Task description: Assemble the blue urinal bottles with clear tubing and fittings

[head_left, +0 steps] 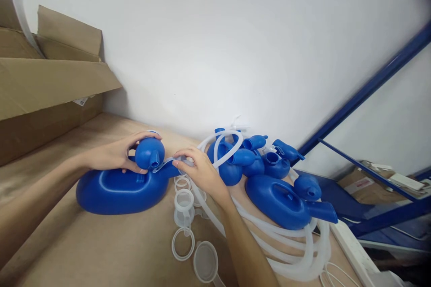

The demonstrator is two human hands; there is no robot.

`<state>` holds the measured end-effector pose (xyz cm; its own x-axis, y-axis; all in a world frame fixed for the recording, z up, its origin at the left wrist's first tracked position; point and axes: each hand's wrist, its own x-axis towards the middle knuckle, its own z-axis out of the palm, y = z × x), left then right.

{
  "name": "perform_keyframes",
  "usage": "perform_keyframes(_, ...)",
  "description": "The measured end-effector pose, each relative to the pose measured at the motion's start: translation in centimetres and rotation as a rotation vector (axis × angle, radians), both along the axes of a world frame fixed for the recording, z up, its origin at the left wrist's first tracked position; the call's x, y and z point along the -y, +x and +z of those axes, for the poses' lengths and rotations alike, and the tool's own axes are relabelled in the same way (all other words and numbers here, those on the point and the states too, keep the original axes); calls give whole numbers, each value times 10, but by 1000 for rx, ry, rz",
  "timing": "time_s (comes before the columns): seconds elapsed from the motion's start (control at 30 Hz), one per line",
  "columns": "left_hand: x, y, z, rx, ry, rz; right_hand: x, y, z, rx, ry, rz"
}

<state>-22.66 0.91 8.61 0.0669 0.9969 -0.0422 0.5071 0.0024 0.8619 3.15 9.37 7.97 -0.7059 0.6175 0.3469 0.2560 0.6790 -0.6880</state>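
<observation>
A blue plastic urinal bottle [121, 193] with a handle opening lies on its side on the table, its neck pointing right. My left hand [116, 152] is closed around a round blue bulb-shaped piece [147, 150] with a short spout, just above the bottle's handle. At the bottle's neck, the fingers of my right hand [198, 168] pinch a translucent plastic cap with a strap [164, 163]. The bottle's mouth is partly hidden behind those fingers. Near my right forearm lie several translucent caps [184, 199] and a ring [183, 244].
Another blue urinal bottle [272, 199] and several blue pieces [244, 157] are piled to the right, among coiled translucent hoses [292, 269]. A cardboard box [50, 83] stands at the left. Behind is a white wall [202, 54]; a blue metal rack [367, 87] borders the right side.
</observation>
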Motion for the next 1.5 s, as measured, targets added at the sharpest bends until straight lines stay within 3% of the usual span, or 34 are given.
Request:
perform_keyframes(0.2, -1, -1, -1, 4, -10, -24, -3, 1, 1, -10, 0, 10)
perform_keyframes(0.4, -2, -5, -3, 5, -14, -41, -9, 10, 8, 66, -27, 136)
perform_keyframes(0.7, -2, -3, 0, 8, -13, -34, -18, 18, 3, 102, 53, 239)
perform_keyframes(0.87, -1, -1, 1, 25, -22, -18, -17, 18, -3, 97, 153, 186)
perform_keyframes(1.13, -3, -3, -7, -53, 115, -3, -7, 7, -28, 68, 370, 27)
perform_keyframes(1.33, -6, -8, -10, -79, 105, -49, -4, 9, -12, 206, 380, 48)
perform_keyframes(1.5, 0, -13, -10, 60, 55, -81, -7, 9, -4, 161, 519, 194)
